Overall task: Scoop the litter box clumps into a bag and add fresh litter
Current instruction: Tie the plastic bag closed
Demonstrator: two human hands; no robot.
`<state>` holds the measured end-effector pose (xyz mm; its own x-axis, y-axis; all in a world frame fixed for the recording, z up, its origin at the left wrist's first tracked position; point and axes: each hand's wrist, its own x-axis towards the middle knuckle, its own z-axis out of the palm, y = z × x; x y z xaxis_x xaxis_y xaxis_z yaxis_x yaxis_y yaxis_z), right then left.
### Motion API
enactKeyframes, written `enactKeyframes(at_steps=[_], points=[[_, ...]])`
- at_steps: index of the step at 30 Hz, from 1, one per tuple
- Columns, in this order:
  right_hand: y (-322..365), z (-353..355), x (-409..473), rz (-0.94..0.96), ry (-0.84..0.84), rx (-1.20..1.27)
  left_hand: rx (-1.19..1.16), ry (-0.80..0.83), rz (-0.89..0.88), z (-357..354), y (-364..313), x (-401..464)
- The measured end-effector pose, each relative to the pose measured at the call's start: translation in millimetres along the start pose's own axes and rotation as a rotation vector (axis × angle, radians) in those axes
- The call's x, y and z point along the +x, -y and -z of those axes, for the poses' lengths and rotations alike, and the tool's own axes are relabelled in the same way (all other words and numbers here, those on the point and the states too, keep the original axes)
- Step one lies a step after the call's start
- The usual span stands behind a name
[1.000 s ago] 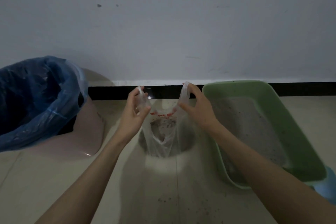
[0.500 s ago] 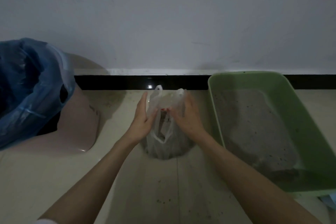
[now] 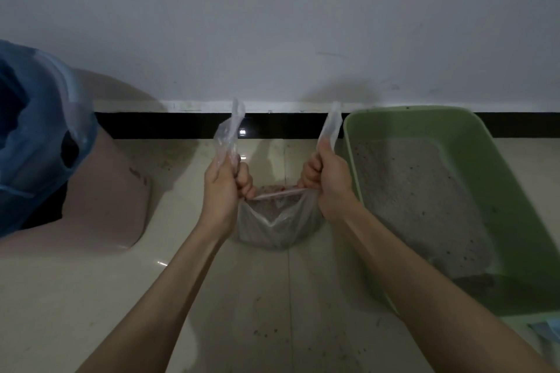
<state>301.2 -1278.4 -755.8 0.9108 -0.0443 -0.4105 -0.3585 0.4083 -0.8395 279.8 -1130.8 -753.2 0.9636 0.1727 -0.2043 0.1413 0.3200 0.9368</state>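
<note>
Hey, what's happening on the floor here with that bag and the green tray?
A person is crouched over a clear plastic bag that sits on the tiled floor and holds grey litter. The left hand grips one handle and the right hand grips the other, pulling them apart and upward. The green litter box, with litter inside, sits just right of the bag. A bin lined with a blue bag stands to the left.

Dim, soft shadows, perhaps slight edge distortion
</note>
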Motion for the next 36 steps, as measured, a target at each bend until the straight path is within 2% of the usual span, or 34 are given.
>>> enactKeyframes(at_steps=[5,8,12,16,21,25,30,34,36], points=[[15,0,-4,-0.075,0.044,0.118,-0.251,-0.036,0.05,5,-14,-4],[11,10,-3,-0.129,-0.036,0.185,-0.404,-0.093,0.114,8,-7,4],[3,21,0,-0.199,-0.122,0.447,-0.65,-0.167,0.219,22,10,10],[7,22,5,-0.217,-0.137,0.449,-0.464,-0.188,0.193,24,10,15],[-1,30,11,-0.267,-0.17,0.325,-0.385,-0.071,0.244,18,9,17],[-2,29,10,-0.249,-0.132,0.059,-0.201,-0.101,0.206,18,20,5],[-9,23,-1,-0.266,-0.023,-0.225,-0.231,-0.099,0.2,20,25,4],[-14,16,-3,-0.26,-0.038,-0.397,0.092,-0.012,0.174,9,25,0],[-16,13,-4,-0.237,0.012,-0.48,0.286,0.055,0.145,2,25,-2]])
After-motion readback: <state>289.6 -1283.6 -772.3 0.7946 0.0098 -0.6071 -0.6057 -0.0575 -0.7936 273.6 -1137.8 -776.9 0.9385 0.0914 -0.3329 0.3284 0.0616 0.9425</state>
